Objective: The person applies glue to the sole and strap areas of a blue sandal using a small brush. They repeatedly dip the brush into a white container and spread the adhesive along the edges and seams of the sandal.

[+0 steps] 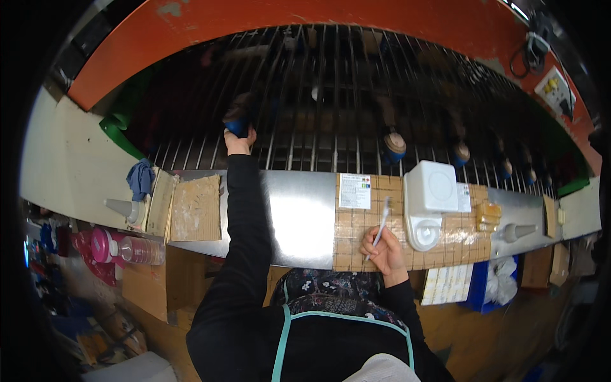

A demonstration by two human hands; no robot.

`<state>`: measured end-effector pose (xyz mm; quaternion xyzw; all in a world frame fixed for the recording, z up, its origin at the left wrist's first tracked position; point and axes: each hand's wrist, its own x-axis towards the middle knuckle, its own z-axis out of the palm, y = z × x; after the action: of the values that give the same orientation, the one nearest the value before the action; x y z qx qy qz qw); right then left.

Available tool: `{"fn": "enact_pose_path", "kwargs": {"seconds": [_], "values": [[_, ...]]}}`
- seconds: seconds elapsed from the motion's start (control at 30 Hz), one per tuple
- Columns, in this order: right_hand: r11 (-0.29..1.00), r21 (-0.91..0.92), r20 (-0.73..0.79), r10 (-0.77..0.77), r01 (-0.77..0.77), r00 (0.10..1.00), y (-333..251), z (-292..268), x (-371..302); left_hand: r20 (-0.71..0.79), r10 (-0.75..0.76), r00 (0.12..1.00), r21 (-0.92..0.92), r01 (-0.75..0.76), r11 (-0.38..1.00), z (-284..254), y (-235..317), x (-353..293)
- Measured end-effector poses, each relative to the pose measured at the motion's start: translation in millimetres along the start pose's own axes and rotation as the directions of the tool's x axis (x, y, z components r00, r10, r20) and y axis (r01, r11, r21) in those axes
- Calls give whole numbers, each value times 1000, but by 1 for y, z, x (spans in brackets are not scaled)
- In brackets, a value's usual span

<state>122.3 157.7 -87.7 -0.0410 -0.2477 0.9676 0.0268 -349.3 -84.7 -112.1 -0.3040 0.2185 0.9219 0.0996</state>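
On the far left of the rack of metal bars, my left hand (240, 141) grips the near end of what looks like a dark shoe on a blue last (237, 125). Its far end fades into the dark. Over the cardboard-covered part of the bench, my right hand (384, 249) is closed round a slim white brush (382, 230), with the bristles pointing away from me. Beside that hand stands a white plastic dispenser (431, 187) with a small round cup (424, 234) at its front.
More shoes on lasts (394, 148) rest along the bars (312, 153) to the right. A cardboard piece (195, 209) lies on the metal bench (299, 219). Yellowish blocks (489, 216) and a grey cone (520, 232) sit at right. A blue bin (482, 290) stands below the bench.
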Motion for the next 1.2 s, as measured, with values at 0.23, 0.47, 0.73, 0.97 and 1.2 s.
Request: {"fn": "enact_pose_path", "kwargs": {"seconds": [0.23,0.47,0.73,0.97,1.2], "values": [[119,-988,6,-604,97,797,-60,12,101,-36,527,849,313,-491,813,-19,-77,-87],[77,-996,-3,-538,46,843,-84,57,140,665,354,658,474,-738,480,-57,-162,-193],[681,-603,-286,-670,415,685,-266,20,49,695,265,668,551,-732,400,-48,-158,-190],[918,-392,-799,-374,65,471,-321,-99,96,705,248,664,600,-745,291,-48,-157,-188],[879,-450,-733,-466,160,496,-312,-132,178,702,277,656,613,-755,235,-45,-162,-191]]}}
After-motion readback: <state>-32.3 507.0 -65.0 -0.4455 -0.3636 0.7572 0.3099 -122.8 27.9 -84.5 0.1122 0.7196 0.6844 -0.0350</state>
